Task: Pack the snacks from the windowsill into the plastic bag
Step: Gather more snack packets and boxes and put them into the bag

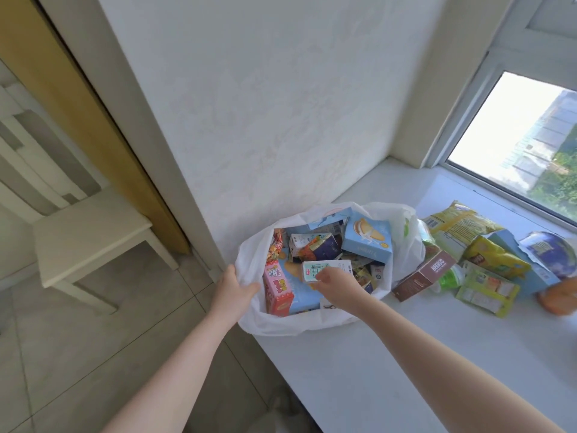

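Gripping the near-left rim of the white plastic bag (315, 323), the left hand (232, 292) has its fingers clenched on the film and holds the mouth open. The bag sits at the left end of the windowsill (406, 354), beside the wall. Over the bag's opening, the right hand (335, 285) has its fingers grasping a small white carton (318, 270), just above the boxes already inside: a pink box (276, 287) by the left rim and a pale blue biscuit box (368, 240) toward the far side. Right of the bag, more snacks lie on the sill: a brown box (421, 275) touching the bag, yellow packets (487, 260) beyond.
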